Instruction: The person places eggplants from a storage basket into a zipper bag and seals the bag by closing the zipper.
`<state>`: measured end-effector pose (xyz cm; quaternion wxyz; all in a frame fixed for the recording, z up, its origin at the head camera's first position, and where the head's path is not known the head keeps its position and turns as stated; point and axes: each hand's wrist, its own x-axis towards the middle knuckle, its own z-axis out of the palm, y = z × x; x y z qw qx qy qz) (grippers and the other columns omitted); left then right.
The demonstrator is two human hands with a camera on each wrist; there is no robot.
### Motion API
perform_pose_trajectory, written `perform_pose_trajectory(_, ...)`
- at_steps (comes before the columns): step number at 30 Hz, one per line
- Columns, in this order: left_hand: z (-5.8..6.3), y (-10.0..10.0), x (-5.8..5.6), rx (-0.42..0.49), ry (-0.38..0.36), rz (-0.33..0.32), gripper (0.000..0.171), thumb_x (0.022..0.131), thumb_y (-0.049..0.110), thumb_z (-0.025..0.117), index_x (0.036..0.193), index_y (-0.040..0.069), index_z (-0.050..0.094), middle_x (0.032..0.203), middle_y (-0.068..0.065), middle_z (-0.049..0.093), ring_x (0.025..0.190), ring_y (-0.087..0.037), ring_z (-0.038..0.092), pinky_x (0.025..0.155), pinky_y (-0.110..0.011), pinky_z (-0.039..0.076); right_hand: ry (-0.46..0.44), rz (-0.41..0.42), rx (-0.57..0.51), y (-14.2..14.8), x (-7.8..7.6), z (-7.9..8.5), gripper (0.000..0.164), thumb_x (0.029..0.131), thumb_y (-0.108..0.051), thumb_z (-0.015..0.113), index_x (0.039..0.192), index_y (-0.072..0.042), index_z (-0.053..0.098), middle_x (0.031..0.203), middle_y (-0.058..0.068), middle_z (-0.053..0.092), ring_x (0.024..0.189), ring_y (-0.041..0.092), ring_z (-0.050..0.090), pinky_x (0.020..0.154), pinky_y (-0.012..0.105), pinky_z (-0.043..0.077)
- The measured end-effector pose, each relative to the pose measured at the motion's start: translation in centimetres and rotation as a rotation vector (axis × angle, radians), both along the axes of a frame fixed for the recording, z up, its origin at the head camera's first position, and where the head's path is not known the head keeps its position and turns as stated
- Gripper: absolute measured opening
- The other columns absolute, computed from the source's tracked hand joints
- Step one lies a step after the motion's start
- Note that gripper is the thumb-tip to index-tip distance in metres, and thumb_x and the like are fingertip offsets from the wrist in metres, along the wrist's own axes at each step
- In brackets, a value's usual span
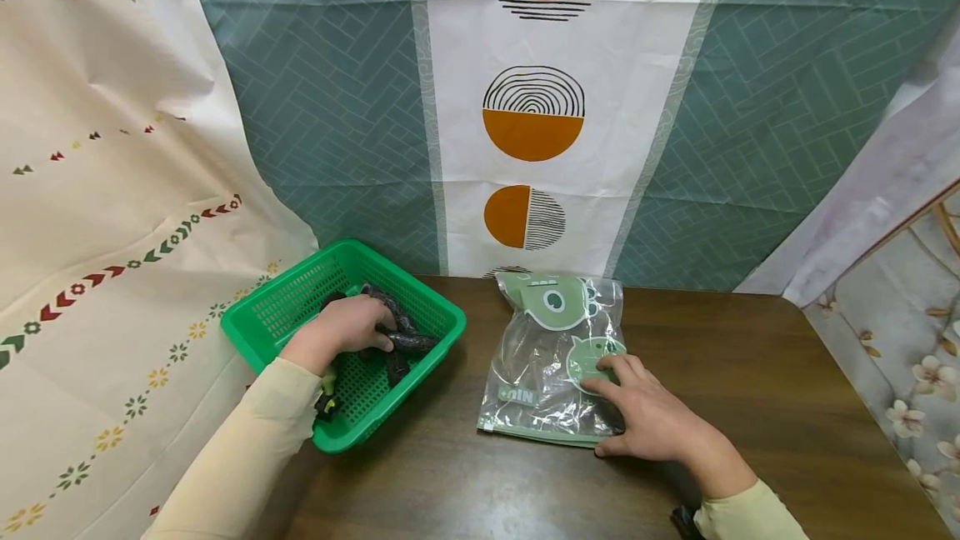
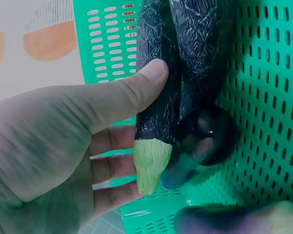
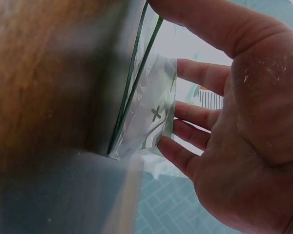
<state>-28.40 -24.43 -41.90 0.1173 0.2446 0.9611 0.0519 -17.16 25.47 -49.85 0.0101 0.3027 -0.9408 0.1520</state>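
Observation:
My left hand (image 1: 341,330) reaches into a green plastic basket (image 1: 452,319) and holds a long dark eggplant (image 2: 154,107). In the left wrist view its thumb lies across the wrinkled skin, with fingers behind, near the pale green stem end. Another dark eggplant (image 2: 202,44) lies alongside, and a purple one (image 2: 210,220) shows blurred below. My right hand (image 1: 648,415) rests on a clear zip bag (image 1: 528,357) with green animal prints, flat on the table. Its fingers are spread over the bag and the thumb is by the green zip edge (image 3: 129,92).
The brown wooden table (image 1: 420,490) holds basket and bag. Behind it hangs a teal and white patterned curtain (image 1: 337,107). A cream cloth (image 1: 112,232) drapes on the left, beside the basket. Floral fabric (image 1: 922,357) borders the right side.

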Motion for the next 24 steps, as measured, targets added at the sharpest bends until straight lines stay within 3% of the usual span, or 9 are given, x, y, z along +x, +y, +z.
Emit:
perform_pose_trajectory(16,1.3,-0.8,0.7,0.053,-0.021,0.033,0.032,0.103,0.028,0.082,0.131,0.013,0.082,0.129,-0.007,0.079,0.113,-0.029,0.076,0.095,-0.052,0.063,0.028,-0.001,0.002,0.0,0.1,0.2,0.089,0.071,-0.046,0.104,0.147,-0.015,0.07,0.151,0.017,0.051,0.141,0.038,0.046,0.108,0.062,0.052)
perform_pose_trajectory(24,1.3,-1.1,0.6,0.064,0.027,0.014,0.032,0.106,0.032,0.079,0.132,0.014,0.081,0.129,-0.006,0.079,0.112,-0.029,0.076,0.094,-0.051,0.062,0.024,0.005,0.0,0.0,0.1,0.1,0.089,0.072,-0.046,0.104,0.148,-0.015,0.07,0.15,0.016,0.051,0.14,0.037,0.046,0.108,0.062,0.053)
